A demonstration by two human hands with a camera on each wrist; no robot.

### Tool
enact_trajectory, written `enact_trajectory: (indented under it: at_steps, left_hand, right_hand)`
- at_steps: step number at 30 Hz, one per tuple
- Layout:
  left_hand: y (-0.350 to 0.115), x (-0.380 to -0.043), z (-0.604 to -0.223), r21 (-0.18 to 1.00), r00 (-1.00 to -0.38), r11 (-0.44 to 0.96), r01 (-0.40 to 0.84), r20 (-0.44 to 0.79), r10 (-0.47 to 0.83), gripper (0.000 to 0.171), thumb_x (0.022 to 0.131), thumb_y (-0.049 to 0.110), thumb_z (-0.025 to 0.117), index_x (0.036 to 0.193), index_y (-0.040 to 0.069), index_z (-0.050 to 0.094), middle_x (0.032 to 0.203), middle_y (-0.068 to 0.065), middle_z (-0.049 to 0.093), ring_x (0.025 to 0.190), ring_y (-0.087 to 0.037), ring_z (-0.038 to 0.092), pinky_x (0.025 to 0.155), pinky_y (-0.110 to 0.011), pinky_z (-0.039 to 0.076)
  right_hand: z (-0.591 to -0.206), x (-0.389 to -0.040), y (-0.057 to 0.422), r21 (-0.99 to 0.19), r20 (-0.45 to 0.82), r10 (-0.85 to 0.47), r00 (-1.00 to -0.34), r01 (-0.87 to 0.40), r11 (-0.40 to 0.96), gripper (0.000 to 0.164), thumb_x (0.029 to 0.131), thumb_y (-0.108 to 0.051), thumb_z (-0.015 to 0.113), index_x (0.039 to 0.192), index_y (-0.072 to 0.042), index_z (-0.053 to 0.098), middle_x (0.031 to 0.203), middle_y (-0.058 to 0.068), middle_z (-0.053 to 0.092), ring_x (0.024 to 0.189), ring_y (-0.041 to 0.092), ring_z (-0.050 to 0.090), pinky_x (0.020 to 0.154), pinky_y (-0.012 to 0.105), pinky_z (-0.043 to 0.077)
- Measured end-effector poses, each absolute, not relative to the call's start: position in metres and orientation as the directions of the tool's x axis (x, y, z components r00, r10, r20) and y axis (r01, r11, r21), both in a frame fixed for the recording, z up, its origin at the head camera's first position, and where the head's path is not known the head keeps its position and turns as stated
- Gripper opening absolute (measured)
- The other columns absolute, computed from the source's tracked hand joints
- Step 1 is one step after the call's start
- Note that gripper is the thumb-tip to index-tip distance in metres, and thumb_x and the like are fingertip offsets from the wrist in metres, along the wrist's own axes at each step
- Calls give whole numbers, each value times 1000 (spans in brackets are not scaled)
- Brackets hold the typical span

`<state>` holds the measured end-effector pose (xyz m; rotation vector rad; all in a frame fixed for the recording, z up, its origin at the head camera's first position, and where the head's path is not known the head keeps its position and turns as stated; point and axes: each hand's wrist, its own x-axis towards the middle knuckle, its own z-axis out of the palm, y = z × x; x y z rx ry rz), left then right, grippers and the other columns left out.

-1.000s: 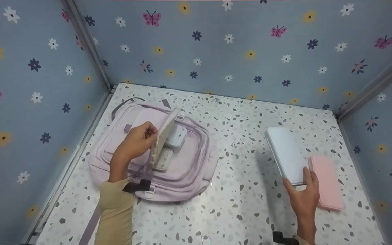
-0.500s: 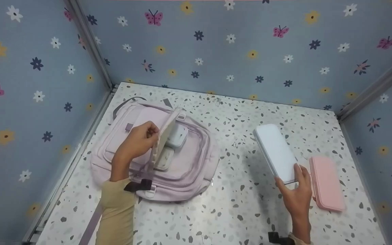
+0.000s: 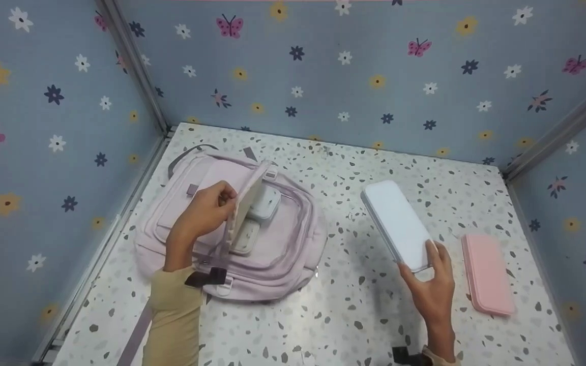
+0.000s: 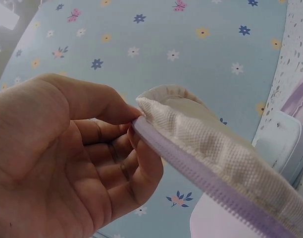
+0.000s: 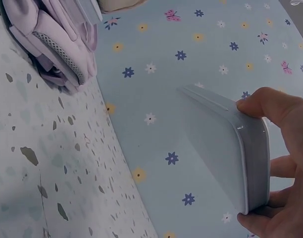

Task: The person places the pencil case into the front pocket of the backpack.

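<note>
A pale pink backpack (image 3: 288,239) lies on the table with its front pocket unzipped. My left hand (image 3: 204,211) pinches the zippered edge of the pocket flap (image 4: 201,148) between thumb and fingertips, lifting it up. Two small pale cases lie inside the pocket, a bluish-white case (image 3: 266,203) above and a cream-coloured case (image 3: 246,238) below, both partly covered by the flap. To the right of the backpack, my right hand (image 3: 433,295) grips the near end of a long white rectangular case (image 3: 397,223), which is tilted above the table, its shadow beneath.
A pink rectangular case (image 3: 489,274) lies on the speckled table (image 3: 344,315) to the right of my right hand. Flower-patterned panels (image 3: 354,66) close in the back and both sides. A purple strap (image 3: 135,335) trails from the backpack toward the near left.
My right hand has carried the white case left, away from the pink case and nearer the backpack. The left hand keeps its pinch on the flap in the same place.
</note>
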<state>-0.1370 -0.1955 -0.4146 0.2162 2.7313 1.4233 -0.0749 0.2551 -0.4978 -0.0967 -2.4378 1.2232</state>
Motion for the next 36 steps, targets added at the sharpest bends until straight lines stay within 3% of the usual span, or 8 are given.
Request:
enact_trajectory:
  at_steps: [6,11,13,15,19,22,31,36]
  left_hand:
    - [-196,-137,-415,823,-988,559,99,16,152,12,95,8,50,101,-1,55,83,-10,55,67,-15,52,62,-28,44]
    - [-196,-137,-416,822,-989,561,100,20,148,12,94,8,50,100,-1,55,83,-10,56,67,-15,53,62,-28,44]
    - [-196,-138,-417,823,-989,559,99,20,146,12,94,7,50,100,-1,55,83,-10,56,67,-15,53,62,-28,44]
    - [-196,-138,-416,823,-989,559,101,22,147,12,94,7,49,100,-1,56,84,-10,56,67,-15,53,62,-27,44]
    - [-195,-138,-416,824,-988,556,105,23,151,12,94,8,49,100,0,56,83,-10,56,67,-16,53,62,-27,45]
    - [-195,-138,-416,825,-988,556,105,21,155,12,94,8,49,100,1,56,83,-9,56,68,-16,53,63,-28,45]
    - [-195,-140,-417,820,-989,562,107,27,148,10,93,7,50,99,0,56,82,-9,55,67,-16,53,64,-28,46]
    - [-194,-139,-417,815,-989,569,108,29,146,10,93,7,50,98,1,56,82,-9,56,67,-15,53,64,-27,45]
  right_hand:
    - [-495,-74,249,-768,350,209,-913,-152,622,75,72,-9,81,138,-1,48,143,19,40,128,34,41,100,53,36]
    - [-493,-73,244,-764,369,191,-910,-180,619,74,71,-8,82,138,-3,49,143,17,42,126,30,43,101,28,36]
    - [-493,-73,242,-765,368,187,-911,-182,618,74,71,-8,82,138,-4,49,143,15,42,126,29,43,100,24,35]
    - [-492,-73,240,-768,368,178,-913,-190,612,74,71,-8,82,138,-3,49,144,16,41,126,29,43,101,29,36]
    - [-491,-74,235,-770,373,156,-915,-211,603,73,71,-7,81,137,-2,49,144,17,41,126,31,44,98,51,39]
    - [-491,-74,232,-768,384,138,-913,-232,597,73,71,-6,82,137,-2,50,143,18,42,122,32,47,95,51,40]
    - [-495,-76,224,-756,414,84,-907,-291,586,75,71,-7,82,138,-5,49,143,17,42,125,27,44,96,14,32]
    - [-490,-77,216,-753,431,65,-900,-319,576,74,69,-1,82,136,-1,51,142,21,43,124,30,45,94,8,28]
